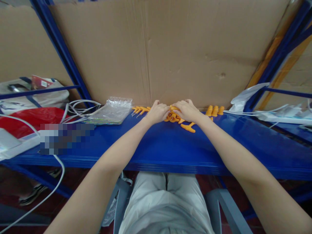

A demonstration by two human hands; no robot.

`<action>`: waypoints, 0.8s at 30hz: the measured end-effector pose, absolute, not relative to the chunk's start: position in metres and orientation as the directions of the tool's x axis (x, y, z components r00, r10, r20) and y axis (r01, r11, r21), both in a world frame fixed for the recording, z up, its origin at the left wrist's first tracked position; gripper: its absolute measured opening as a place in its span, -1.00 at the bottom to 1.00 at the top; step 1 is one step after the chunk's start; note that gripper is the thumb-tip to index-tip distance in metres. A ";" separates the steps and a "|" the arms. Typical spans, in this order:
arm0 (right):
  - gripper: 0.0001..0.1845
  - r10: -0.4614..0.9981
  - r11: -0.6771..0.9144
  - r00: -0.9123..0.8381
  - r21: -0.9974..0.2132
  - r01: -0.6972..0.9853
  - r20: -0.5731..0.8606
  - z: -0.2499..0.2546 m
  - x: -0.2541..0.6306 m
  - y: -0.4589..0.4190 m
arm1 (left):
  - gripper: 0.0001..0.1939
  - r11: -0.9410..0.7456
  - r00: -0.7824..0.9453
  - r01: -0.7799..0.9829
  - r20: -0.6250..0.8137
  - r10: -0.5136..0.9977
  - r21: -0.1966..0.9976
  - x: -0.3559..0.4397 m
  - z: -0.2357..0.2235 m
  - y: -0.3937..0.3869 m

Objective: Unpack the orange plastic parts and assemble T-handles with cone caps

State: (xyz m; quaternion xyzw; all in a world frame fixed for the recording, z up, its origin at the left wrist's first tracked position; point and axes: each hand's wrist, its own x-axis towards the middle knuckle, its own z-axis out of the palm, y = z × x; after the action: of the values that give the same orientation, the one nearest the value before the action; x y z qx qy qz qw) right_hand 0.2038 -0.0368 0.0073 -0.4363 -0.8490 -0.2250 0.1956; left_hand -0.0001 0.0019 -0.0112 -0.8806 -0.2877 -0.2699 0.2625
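Observation:
My left hand (159,112) is closed at the back of the blue table, its fingertips beside a cluster of orange ring-shaped parts (172,118). What it pinches, if anything, is hidden behind the fingers. Close by on the right, my right hand (186,110) has its fingers curled on an orange plastic handle (173,108). Left of my hands lie several orange-handled corkscrews (138,110) with metal spirals. An orange T-shaped handle (188,127) rests in front of my right hand. Three orange cup-shaped pieces (214,110) stand to the right.
A tall cardboard sheet (151,52) closes off the back of the blue table (170,146). At left are a clear plastic bag (110,112), looped white cables (80,109) and a red bag (29,120). Blue metal posts (62,55) frame the sides. White plastic wrapping (246,97) lies at right.

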 end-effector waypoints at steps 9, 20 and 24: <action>-0.76 0.593 0.537 -0.581 0.263 0.801 0.557 0.008 0.204 -0.036 | -0.71 -0.684 0.687 0.652 0.636 0.351 -0.326 0.001 -0.012 0.003; -0.74 0.585 0.503 -0.580 0.308 0.808 0.567 0.005 0.204 -0.036 | -0.73 -0.671 0.664 0.677 0.644 0.379 -0.302 0.004 -0.010 -0.001; -0.71 0.597 0.499 -0.586 0.318 0.806 0.549 0.007 0.203 -0.038 | -0.72 -0.669 0.668 0.675 0.642 0.376 -0.311 0.003 -0.011 -0.001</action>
State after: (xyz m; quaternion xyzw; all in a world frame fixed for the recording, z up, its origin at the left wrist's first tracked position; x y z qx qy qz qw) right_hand 0.2031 -0.0383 0.0070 -0.4149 -0.8453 -0.2799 0.1871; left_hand 0.0035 -0.0009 -0.0108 -0.8713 -0.3017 -0.2739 0.2734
